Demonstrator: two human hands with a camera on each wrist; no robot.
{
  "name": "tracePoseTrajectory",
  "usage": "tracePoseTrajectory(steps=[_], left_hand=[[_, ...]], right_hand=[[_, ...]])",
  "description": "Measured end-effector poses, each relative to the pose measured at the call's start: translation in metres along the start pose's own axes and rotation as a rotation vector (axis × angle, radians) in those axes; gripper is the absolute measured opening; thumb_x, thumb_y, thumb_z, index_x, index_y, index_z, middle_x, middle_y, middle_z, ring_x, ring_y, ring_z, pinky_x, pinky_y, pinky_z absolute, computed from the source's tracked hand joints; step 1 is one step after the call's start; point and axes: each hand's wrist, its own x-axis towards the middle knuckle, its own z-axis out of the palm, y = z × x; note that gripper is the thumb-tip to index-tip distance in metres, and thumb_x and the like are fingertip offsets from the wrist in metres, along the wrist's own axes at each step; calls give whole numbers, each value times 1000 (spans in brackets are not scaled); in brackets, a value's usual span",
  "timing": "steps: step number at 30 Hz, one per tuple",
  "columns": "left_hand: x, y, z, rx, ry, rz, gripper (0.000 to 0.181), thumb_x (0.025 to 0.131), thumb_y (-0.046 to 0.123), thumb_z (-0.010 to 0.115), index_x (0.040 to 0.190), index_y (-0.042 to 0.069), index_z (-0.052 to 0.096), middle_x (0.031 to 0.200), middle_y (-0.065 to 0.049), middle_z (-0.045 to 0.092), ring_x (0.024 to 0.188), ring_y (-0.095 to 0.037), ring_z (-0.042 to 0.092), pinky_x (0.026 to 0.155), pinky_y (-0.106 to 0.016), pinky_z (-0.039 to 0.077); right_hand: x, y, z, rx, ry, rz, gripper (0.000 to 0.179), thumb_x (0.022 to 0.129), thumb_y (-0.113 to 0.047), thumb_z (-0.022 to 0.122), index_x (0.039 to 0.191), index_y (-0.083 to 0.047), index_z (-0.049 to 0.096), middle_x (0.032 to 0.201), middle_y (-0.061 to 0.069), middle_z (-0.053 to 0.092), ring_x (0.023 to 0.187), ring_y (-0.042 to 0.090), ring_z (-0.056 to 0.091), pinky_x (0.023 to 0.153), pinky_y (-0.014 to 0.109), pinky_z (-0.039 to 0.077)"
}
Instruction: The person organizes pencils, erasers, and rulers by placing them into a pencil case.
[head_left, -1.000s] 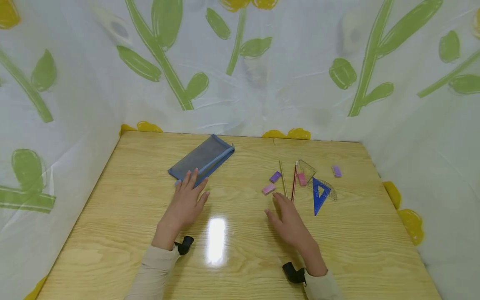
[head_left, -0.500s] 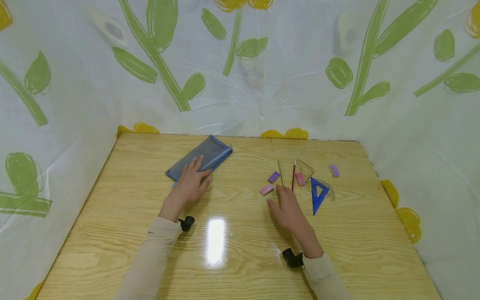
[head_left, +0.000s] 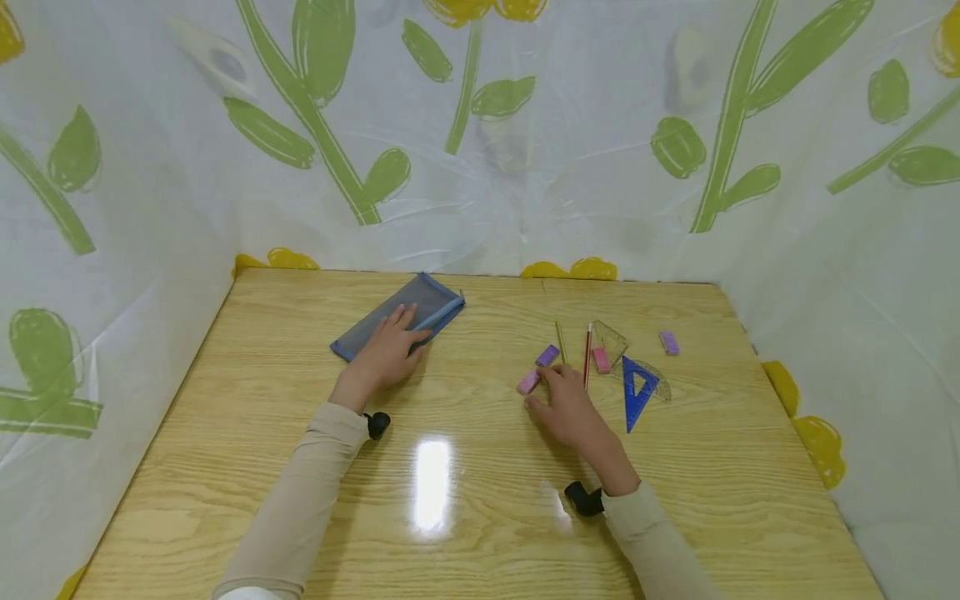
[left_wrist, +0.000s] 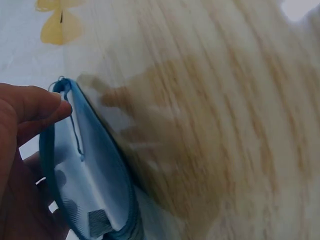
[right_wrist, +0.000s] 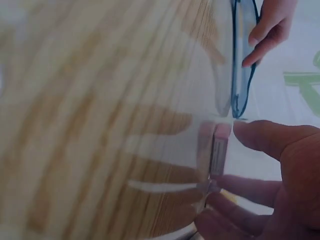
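My left hand (head_left: 386,354) lies at the near edge of a blue zippered mesh pencil case (head_left: 420,293). In the left wrist view the pencil case (left_wrist: 102,165) gapes along its zip, with thumb and forefinger pinching its rim and the other fingers showing through the mesh. My right hand (head_left: 573,408) reaches over a light pink eraser (head_left: 527,382), thumb and forefinger on either side of it. The right wrist view shows the eraser (right_wrist: 220,147) on the table, a small gap between it and the thumb. Just beyond sits a purple eraser (head_left: 547,356).
Right of the right hand lie a gold pencil (head_left: 560,337), a red pencil (head_left: 588,346), a bright pink eraser (head_left: 602,361), a clear set square (head_left: 613,337), a blue set square (head_left: 632,408) and a clear protractor (head_left: 663,388). Another purple eraser (head_left: 670,342) is farther right. Flowered sheeting (head_left: 562,192) walls the table.
My left hand has slid forward and right along the pencil case. The right hand has moved forward to the light pink eraser, which has turned slightly.
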Motion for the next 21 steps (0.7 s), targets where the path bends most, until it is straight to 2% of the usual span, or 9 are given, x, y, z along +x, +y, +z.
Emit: tracePoseTrajectory(steps=[7,15,21], left_hand=[[6,-7,5,-99,-45,34,49,108,14,45,154,1,41,164,-28,21,152,-47,18,126,-59,19],[6,-9,9,-137,-5,50,50,108,11,42,157,2,36,164,-21,28,152,-43,23,126,-56,22],[2,-8,7,-137,37,70,49,107,7,41,155,2,40,162,-21,33,150,-41,29,125,-54,27]], right_hand=[[8,3,-2,2,-40,-59,58,89,-16,79,138,5,57,144,27,50,132,45,46,110,58,44],[13,5,-4,-2,-47,-55,57,86,-19,82,133,4,61,133,24,56,126,41,49,106,55,48],[14,7,-3,1,-33,-61,49,86,-22,83,124,3,64,125,21,59,123,40,52,105,53,49]])
